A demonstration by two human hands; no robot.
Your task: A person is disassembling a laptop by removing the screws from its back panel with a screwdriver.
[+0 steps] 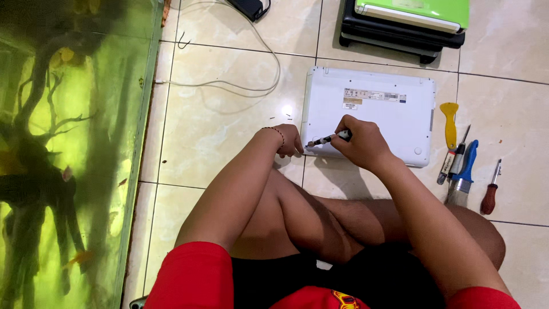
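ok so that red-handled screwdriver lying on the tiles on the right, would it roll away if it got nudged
Probably yes. The red-handled screwdriver appears to have a rounded handle and lies loose on the smooth, glossy floor tiles, so a sideways nudge would likely set it rolling. It looks small and stiff, so likely light and easy to lift. Nothing beside it would stop it; the brush lies apart.

The right hand (361, 143) is covering the screwdriver (327, 138) handle; the tip is too small to resolve. The frame edge is cropping the green laptop (413, 11).
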